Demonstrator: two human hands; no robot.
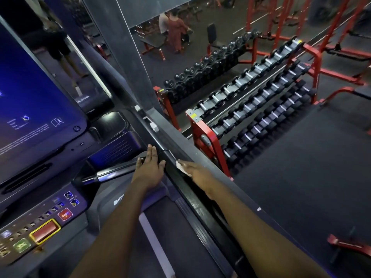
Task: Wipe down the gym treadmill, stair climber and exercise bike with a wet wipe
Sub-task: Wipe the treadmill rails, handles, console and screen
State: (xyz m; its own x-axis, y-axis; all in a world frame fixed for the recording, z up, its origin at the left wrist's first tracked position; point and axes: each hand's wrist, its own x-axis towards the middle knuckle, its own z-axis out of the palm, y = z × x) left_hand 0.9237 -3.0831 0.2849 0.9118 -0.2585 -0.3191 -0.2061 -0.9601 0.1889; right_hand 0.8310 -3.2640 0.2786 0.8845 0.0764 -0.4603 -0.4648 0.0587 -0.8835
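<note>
Wiping the treadmill's right side rail, wipe under the right hand.

I read the side rail (192, 199) as a long diagonal, from bottom centre up towards the middle. The right hand (198, 173) lies flat on it, straight fingers pressing the wet wipe (181, 167) to its outer edge, so it is the nearer hand. The left hand (149, 167) rests released, just left of the rail. The unwiped stretch lies ahead, up-frame. The screen (30, 109) fills the upper left; the dumbbell rack (202, 125) stands apart at right.
</note>
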